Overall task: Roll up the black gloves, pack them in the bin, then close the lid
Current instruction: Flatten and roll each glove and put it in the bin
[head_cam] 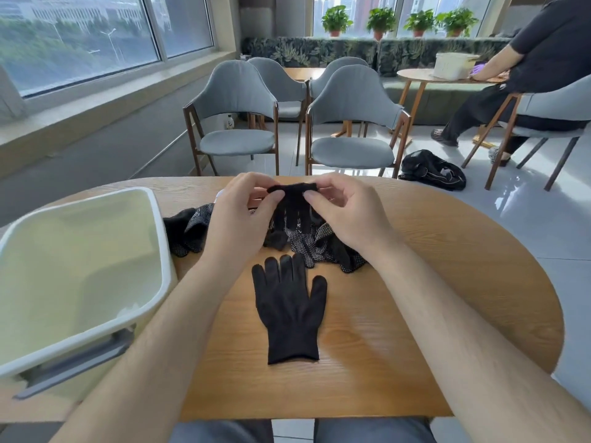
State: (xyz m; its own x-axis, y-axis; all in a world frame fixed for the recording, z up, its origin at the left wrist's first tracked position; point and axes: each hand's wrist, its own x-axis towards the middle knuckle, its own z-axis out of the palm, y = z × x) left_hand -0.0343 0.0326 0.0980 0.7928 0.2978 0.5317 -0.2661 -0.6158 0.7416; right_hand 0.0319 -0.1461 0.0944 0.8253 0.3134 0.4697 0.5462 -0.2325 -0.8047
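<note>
Grey trousers point(224, 433) showed at the bottom edge, under the near rim of the round wooden table point(447, 282). Both bare forearms reached forward over the tabletop.

A flat black glove point(289, 308) lay alone on the wood between the forearms, cuff toward the person, fingers pointing away, not rolled.

The bin point(80, 251) sat at the left edge of the table, open, pale inside, with a grey handle point(80, 362) on its near side. No gloves were visible inside it, and its near end ran out of view.

Past the flat glove, a loose glove pile point(332, 247) of black gloves with white grip dots lay mid-table. More of it spread left toward the bin, partly hidden by the left wrist.

Above the pile, the left hand point(243, 206) and right hand point(342, 212) each pinched one end of the cuff of a held glove point(294, 206), thumb against curled fingers. It was lifted off the table, cuff up, fingers hanging down onto the pile.

Beyond the table stood grey chairs point(351, 123) with wooden legs. A black bag point(431, 171) lay on the tiled floor to the right. Further right, another person point(543, 59) in dark clothes sat at a second round table point(415, 75) with a white bin point(454, 65). Potted plants point(380, 22) lined the far window sill.
</note>
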